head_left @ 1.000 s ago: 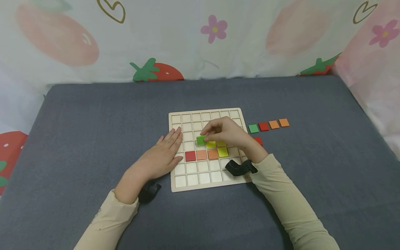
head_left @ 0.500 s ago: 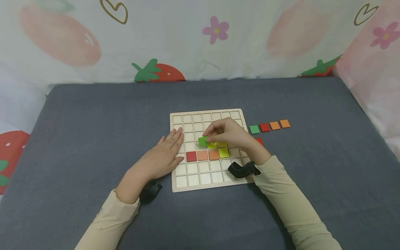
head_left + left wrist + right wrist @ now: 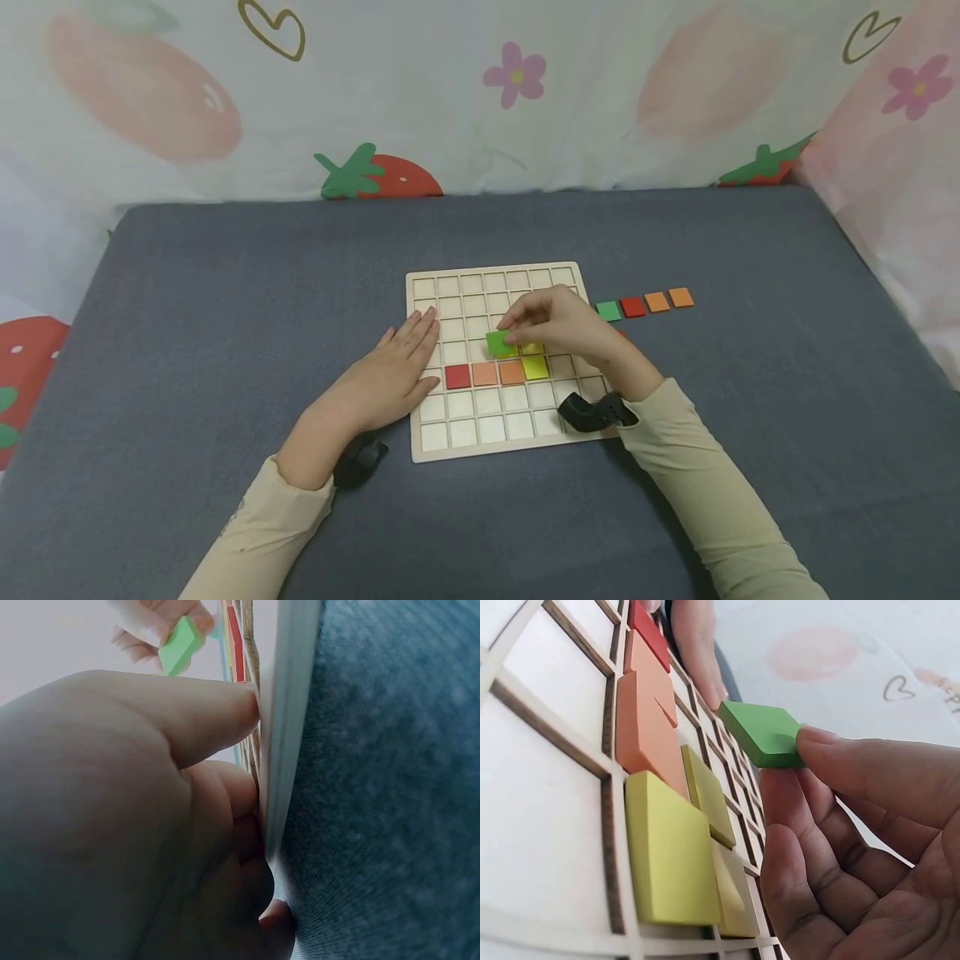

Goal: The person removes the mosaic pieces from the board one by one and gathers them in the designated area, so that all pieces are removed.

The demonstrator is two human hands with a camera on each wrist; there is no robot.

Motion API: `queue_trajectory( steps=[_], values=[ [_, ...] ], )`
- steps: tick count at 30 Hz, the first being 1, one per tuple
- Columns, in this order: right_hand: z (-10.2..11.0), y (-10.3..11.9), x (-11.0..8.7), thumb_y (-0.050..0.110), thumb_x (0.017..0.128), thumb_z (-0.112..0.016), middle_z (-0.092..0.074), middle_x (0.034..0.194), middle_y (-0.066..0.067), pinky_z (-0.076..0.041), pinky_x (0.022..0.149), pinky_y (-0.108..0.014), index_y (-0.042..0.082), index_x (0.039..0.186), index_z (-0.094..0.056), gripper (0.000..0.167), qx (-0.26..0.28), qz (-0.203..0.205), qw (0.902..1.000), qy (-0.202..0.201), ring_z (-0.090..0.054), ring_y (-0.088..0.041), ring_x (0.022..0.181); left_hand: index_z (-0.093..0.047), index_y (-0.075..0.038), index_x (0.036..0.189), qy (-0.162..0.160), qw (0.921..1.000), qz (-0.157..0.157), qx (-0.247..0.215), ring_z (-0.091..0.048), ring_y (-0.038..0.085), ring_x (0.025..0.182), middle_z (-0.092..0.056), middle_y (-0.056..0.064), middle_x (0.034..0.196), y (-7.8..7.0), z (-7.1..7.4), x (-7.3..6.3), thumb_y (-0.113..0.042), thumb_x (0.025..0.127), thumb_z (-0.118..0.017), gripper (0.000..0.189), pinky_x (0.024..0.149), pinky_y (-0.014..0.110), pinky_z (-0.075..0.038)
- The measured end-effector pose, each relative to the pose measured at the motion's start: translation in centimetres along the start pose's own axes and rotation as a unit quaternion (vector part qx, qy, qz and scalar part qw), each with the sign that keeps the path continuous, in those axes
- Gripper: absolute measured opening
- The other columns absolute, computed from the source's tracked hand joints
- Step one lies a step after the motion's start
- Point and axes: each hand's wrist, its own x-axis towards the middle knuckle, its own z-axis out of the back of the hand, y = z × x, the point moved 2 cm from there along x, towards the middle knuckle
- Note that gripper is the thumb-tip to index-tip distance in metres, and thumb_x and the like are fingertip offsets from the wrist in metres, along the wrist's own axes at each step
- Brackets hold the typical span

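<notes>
A pale wooden grid board [image 3: 491, 429] lies on the dark cloth. My left hand [image 3: 378, 379] rests on its left edge, fingers straight. Above the board's middle, my right hand [image 3: 558, 325] pinches a green square tile [image 3: 759, 735] between thumb and fingers, tilted and lifted clear of the grid in the right wrist view. One row of cells holds a red tile [image 3: 457, 376], two orange tiles [image 3: 484, 374] and a yellow tile [image 3: 535, 367]. Two more yellow tiles sit in the row behind, partly hidden by the green tile and my right hand.
To the board's right, a green tile [image 3: 608, 311], a red tile [image 3: 632, 307] and two orange tiles [image 3: 656, 302] lie in a line on the cloth. Another red tile there is almost covered by my right wrist. A patterned curtain [image 3: 450, 92] hangs behind the table.
My right hand has shifted a little to the right with the green tile, which now overlaps a yellow tile in the back row. My left hand stays on the board's edge.
</notes>
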Motion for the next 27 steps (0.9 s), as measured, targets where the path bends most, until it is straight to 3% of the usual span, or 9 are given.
queue_trajectory(
  steps=[10, 27],
  values=[
    [0.4, -0.2, -0.5, 0.002, 0.082, -0.071, -0.069, 0.084, -0.007, -0.052, 0.073, -0.032, -0.003, 0.097, -0.07, 0.015, 0.023, -0.007, 0.9997, -0.006, -0.064, -0.02, 0.078, -0.016, 0.006, 0.147, -0.002, 1.0, -0.003, -0.001, -0.004, 0.03, 0.143, -0.005, 0.018, 0.156, 0.0, 0.0, 0.0, -0.027, 0.098, -0.048, 0.068, 0.112, 0.05, -0.014],
    [1.3, -0.6, -1.4, 0.002, 0.082, -0.071, -0.069, 0.088, -0.007, -0.051, 0.073, -0.031, -0.003, 0.098, -0.07, 0.017, 0.009, -0.001, 0.9999, -0.01, -0.063, -0.018, 0.079, -0.017, 0.007, 0.147, 0.0, 1.0, -0.002, 0.003, -0.005, 0.03, 0.143, -0.006, 0.018, 0.156, 0.0, 0.0, 0.1, -0.027, 0.098, -0.049, 0.068, 0.112, 0.05, -0.015]
  ],
)
